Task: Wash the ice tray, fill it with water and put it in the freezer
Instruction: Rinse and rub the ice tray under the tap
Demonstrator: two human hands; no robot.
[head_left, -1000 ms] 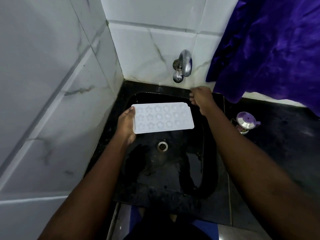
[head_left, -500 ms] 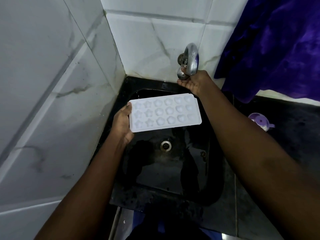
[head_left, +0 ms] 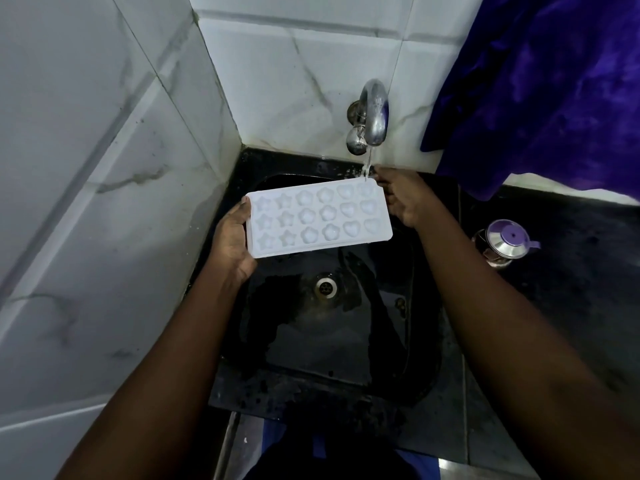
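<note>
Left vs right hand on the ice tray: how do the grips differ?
Left hand grips the ice tray's left short edge; right hand holds its far right corner. Left hand is away from the water; right hand is beside the stream from the tap. Both hold the ice tray above the sink.

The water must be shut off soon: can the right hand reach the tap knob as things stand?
Probably yes: the right hand is just below the tap knob, nothing solid between them, but it must release the ice tray.
</note>
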